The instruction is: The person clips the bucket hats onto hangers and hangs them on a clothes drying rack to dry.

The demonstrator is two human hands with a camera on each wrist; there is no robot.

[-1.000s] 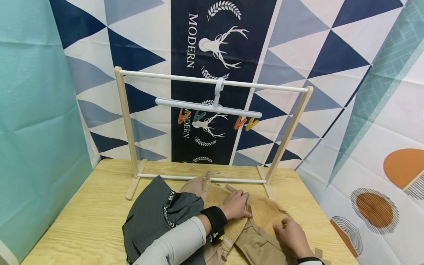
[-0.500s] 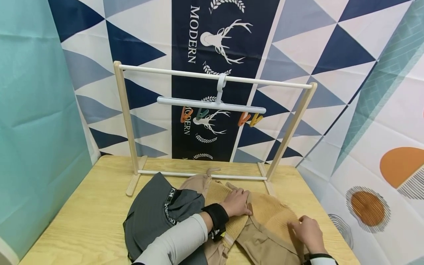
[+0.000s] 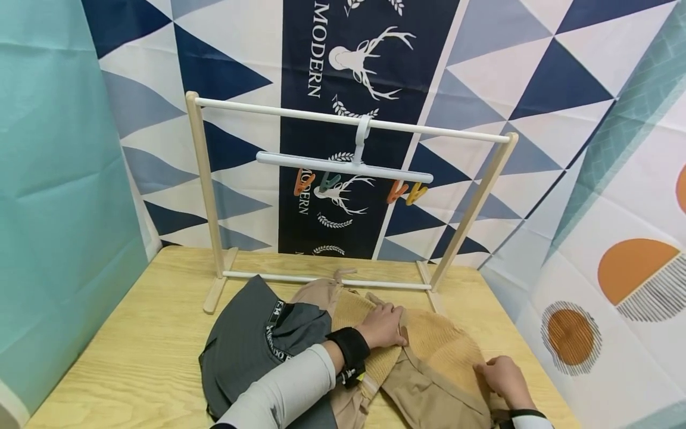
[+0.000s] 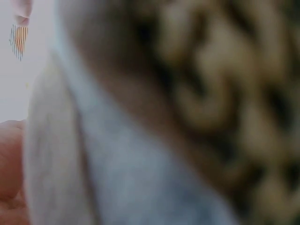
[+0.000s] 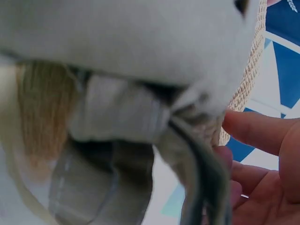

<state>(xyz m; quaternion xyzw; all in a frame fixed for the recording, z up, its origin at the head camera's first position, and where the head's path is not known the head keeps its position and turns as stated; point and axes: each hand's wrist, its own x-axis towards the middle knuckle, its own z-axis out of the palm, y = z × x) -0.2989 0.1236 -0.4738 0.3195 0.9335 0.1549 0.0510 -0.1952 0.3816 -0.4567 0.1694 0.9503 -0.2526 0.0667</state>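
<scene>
Khaki hat (image 3: 436,387), down on the tabletop (image 3: 134,357) in front of the rack (image 3: 206,179), is gripped at its left by the left hand (image 3: 382,326), its right edge pinched by the right hand (image 3: 504,378).

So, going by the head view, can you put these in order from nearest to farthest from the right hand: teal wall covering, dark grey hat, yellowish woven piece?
1. Yellowish woven piece: at the right hand, touching its fingertips.
2. Dark grey hat: farther left on the table.
3. Teal wall covering: beyond the hat, at the picture's far left.
</scene>
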